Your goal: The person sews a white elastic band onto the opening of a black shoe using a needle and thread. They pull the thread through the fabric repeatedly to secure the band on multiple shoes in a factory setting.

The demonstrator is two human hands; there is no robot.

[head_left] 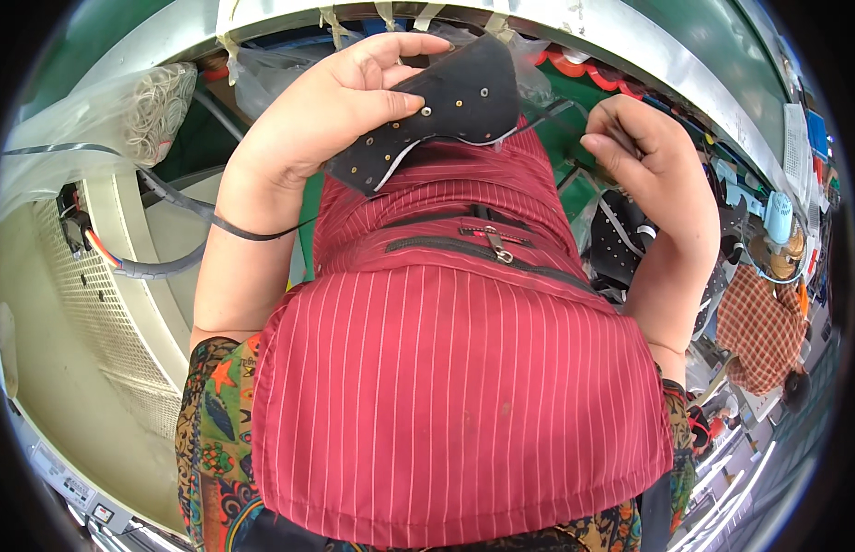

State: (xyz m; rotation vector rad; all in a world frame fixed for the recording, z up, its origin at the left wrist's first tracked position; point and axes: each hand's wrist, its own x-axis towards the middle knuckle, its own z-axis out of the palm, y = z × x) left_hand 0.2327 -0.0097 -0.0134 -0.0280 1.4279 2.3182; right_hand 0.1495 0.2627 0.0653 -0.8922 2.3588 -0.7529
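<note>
My left hand (331, 110) pinches a black shoe-upper piece (482, 78) between thumb and fingers, above my lap. The piece has several small metal eyelets and a curved, pale lower edge. To the right, my right hand (653, 152) is apart from it, with fingers curled and thumb pressed in. A thin dark strip (547, 115) runs from near the piece toward those fingers; what they pinch is too hidden to make out.
A red striped apron (464, 386) covers my lap. Beyond my hands curves a metal table edge (630, 46). A clear bag of pale rings (160, 110) and a black cable (165, 189) lie left. More black dotted pieces (616, 244) are at right; a person in a checked shirt (758, 327) is farther off.
</note>
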